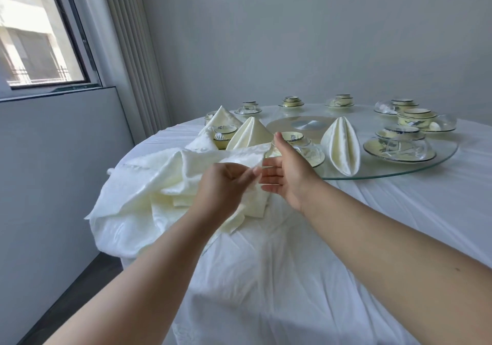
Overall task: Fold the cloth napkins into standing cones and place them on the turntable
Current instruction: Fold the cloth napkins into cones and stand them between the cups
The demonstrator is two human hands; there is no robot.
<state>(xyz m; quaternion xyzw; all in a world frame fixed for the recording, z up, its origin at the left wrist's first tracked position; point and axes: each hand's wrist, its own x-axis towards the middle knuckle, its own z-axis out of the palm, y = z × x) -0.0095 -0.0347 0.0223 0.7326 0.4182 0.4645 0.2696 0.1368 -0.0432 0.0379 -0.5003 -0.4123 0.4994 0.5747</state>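
Your two bare forearms reach in from the near edge of the round table, over a white tablecloth (306, 251) that is thin, matte and creased into long wrinkles. Toward the table's left edge lies a loose heap of cream napkins (138, 192), soft woven cloth with a faint sheen and a raised pattern, rumpled and spilling partly over the rim.

Your left hand (223, 187) is curled, its fingertips pinching an edge of the top napkin (234, 155) and lifting it off the heap so it stretches in a limp band. Your right hand (285, 171) stands just beside it, palm turned left, fingers straight and spread, thumb up, gripping nothing; its fingertips sit right at the cloth's edge.

Beyond them the clear glass turntable (386, 175) is round and smooth, with a brushed metal disc at its centre. On it near the front rim stands a folded cone (340, 144), pleated and pointed. A second cone (250, 134) and a third (219, 118) stand at the table's left side among pale yellow, blue-rimmed bowls and saucers (399, 147).
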